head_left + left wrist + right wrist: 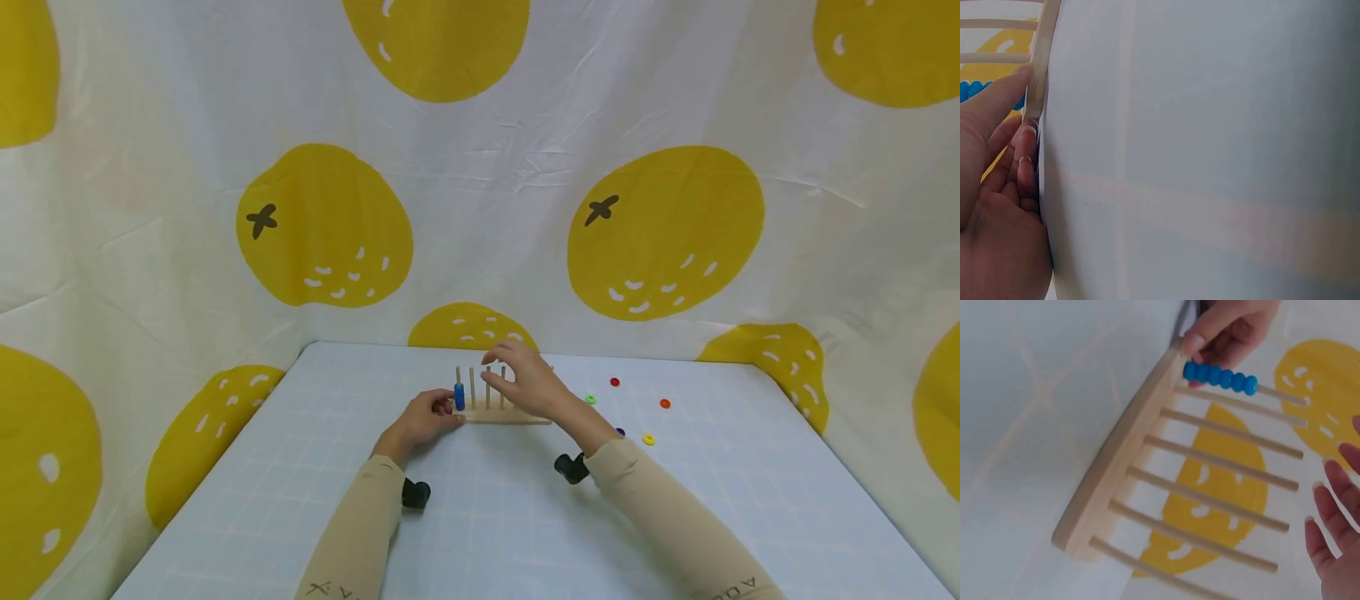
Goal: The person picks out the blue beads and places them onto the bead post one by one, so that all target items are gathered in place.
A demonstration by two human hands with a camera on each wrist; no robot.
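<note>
A wooden peg rack [510, 417] stands on the table, with several thin upright pegs along its base. Blue beads [1219, 376] are stacked on the peg at its left end; the other pegs seen in the right wrist view are bare. My left hand [423, 419] grips the left end of the base, thumb on the front and fingers behind, as the left wrist view also shows. Above the middle pegs is my right hand [527, 382], thumb and forefinger apart with nothing visible between them. Its other fingers [1335, 519] are spread near the peg tips.
Right of the rack lie small loose rings: green [591, 400], red [615, 382], orange [665, 403], yellow [648, 439] and dark blue [620, 432], the last partly hidden by my right arm. A white curtain [480, 242] with yellow fruit prints surrounds the table [480, 533].
</note>
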